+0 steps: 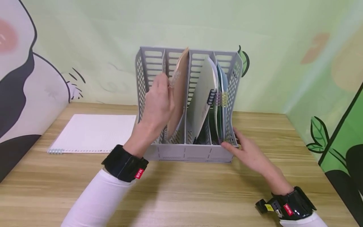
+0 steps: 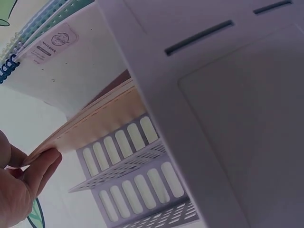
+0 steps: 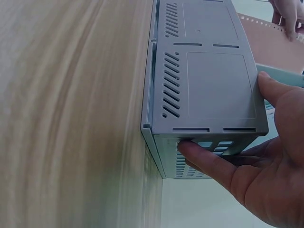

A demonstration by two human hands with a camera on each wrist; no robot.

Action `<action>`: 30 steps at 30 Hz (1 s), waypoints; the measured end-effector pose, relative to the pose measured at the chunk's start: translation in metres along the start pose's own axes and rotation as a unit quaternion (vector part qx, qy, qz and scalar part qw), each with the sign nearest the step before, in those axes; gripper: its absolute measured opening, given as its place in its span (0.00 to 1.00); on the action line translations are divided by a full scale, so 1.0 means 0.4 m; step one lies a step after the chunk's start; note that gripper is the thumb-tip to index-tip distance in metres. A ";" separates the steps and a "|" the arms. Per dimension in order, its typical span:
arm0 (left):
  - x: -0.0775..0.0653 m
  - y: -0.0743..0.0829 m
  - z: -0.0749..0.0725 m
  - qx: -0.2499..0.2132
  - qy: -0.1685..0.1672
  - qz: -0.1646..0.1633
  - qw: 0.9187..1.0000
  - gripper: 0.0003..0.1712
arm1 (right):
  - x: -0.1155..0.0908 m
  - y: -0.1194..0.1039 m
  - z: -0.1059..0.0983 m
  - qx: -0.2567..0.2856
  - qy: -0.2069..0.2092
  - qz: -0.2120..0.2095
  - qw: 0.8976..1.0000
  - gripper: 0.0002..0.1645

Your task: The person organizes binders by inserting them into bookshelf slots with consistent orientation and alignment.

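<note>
A grey slotted file rack (image 1: pixel 195 153) with several compartments stands on the table. My left hand (image 1: pixel 158 104) pinches the edge of a tan-covered notebook (image 1: pixel 181 91) with clear rings, which sits tilted in the second compartment from the left. The left wrist view shows the thumb and fingers (image 2: pixel 42 171) on that edge. At the rack's front right corner, my right hand (image 1: pixel 255 157) grips the frame, its thumb over the front rim and fingers (image 3: pixel 209 164) along the side. Right of the tan notebook leans a pale notebook (image 1: pixel 202 91) with dark rings.
Blue-covered notebooks (image 1: pixel 223 78) with purple and yellow rings stand in the rightmost compartment. An open white ring notebook (image 1: pixel 96 130) lies flat on the wooden table (image 1: pixel 198 195), left of the rack. A printed backdrop (image 1: pixel 184 25) hangs behind.
</note>
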State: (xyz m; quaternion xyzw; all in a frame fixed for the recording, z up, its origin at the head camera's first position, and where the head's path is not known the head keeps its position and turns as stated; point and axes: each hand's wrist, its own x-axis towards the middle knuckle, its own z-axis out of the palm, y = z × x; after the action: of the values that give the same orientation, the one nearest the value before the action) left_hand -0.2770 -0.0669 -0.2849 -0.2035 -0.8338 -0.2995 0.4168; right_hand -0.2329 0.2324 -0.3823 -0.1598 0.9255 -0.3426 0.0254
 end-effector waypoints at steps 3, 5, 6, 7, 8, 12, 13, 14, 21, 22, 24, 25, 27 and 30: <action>-0.006 -0.001 0.001 -0.005 -0.008 -0.001 1.000 0.06 | 0.000 0.002 -0.001 0.004 0.002 -0.003 1.000 0.51; -0.011 0.001 -0.001 -0.009 -0.022 -0.013 1.000 0.06 | 0.000 0.003 0.000 0.008 0.001 -0.005 1.000 0.52; -0.013 0.002 -0.002 -0.012 -0.031 -0.022 0.999 0.06 | 0.001 0.003 0.000 0.010 0.001 -0.006 1.000 0.52; -0.014 0.004 -0.003 -0.014 -0.039 -0.029 0.999 0.06 | 0.001 0.003 0.000 0.013 0.001 -0.006 1.000 0.52; -0.015 0.006 -0.004 -0.019 -0.047 -0.037 0.998 0.06 | 0.000 0.003 0.000 0.011 0.002 -0.004 1.000 0.52; -0.016 0.014 -0.005 -0.030 -0.066 -0.053 0.996 0.05 | -0.001 0.002 -0.001 0.004 0.005 -0.001 1.000 0.51; -0.016 0.017 -0.005 -0.036 -0.070 -0.056 0.995 0.05 | -0.001 0.001 -0.001 0.001 0.006 -0.001 1.000 0.51; -0.016 0.020 -0.004 -0.041 -0.075 -0.058 0.995 0.05 | -0.002 0.001 -0.002 0.000 0.006 -0.001 1.000 0.50; -0.030 0.022 0.005 -0.046 -0.127 -0.060 0.989 0.09 | -0.002 0.000 0.000 0.014 0.001 -0.008 1.000 0.48; -0.031 0.021 0.006 -0.040 -0.133 -0.061 0.988 0.10 | -0.001 0.000 0.001 0.013 0.001 -0.008 1.000 0.48; -0.034 0.020 0.008 -0.033 -0.143 -0.063 0.987 0.11 | -0.001 0.000 0.001 0.013 0.000 -0.006 1.000 0.49; -0.035 0.020 0.008 -0.034 -0.149 -0.067 0.986 0.11 | -0.001 0.000 0.001 0.014 0.000 -0.006 1.000 0.49; -0.034 0.023 0.009 -0.032 -0.160 -0.068 0.984 0.12 | -0.001 0.000 0.001 0.016 0.000 -0.004 1.000 0.49; -0.035 0.026 0.012 -0.038 -0.186 -0.067 0.980 0.15 | -0.002 0.000 0.001 0.021 0.000 -0.003 1.000 0.49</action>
State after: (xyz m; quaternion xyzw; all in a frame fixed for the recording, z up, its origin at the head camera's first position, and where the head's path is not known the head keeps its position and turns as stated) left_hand -0.2656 -0.0572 -0.2950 -0.2150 -0.8964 -0.3150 0.2259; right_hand -0.2320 0.2325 -0.3826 -0.1617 0.9177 -0.3617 0.0274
